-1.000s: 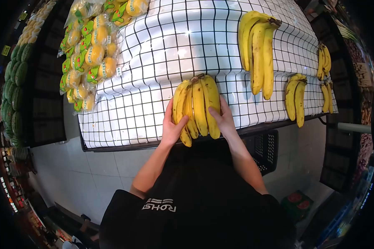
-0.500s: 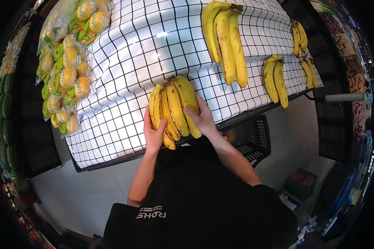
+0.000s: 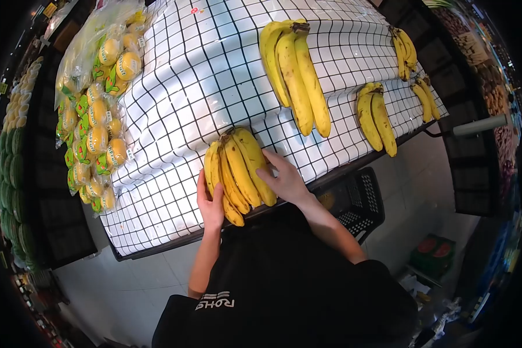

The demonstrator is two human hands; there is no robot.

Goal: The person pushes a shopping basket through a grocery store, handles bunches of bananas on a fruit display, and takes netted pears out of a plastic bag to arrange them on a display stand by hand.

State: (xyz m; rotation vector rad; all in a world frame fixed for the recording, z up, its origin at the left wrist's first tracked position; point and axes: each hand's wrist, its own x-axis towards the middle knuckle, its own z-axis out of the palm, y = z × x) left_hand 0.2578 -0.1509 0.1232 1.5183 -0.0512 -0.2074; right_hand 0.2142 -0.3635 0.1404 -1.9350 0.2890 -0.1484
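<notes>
A bunch of yellow bananas [image 3: 236, 174] with brown spots rests near the front edge of a table covered in a white cloth with black grid lines [image 3: 174, 174]. At the bunch's left side is my left hand [image 3: 211, 204], its thumb and fingers apart and touching the outer banana. On the right side my right hand [image 3: 285, 178] is spread, its fingertips at or just beside the bunch; contact is hard to make out. Farther right on the cloth lies a larger banana bunch [image 3: 296, 75], then a small bunch [image 3: 376, 119].
Bagged yellow fruit [image 3: 95, 139] lies along the table's left side. Two small banana bunches [image 3: 405, 52] [image 3: 426, 98] are at the far right. A black perforated crate [image 3: 354, 200] stands below the front edge. A green box [image 3: 432, 255] is on the floor.
My right hand has loosened and opened away from the bunch, while my left hand stays at its side. The camera view has shifted and turned, so the table appears tilted.
</notes>
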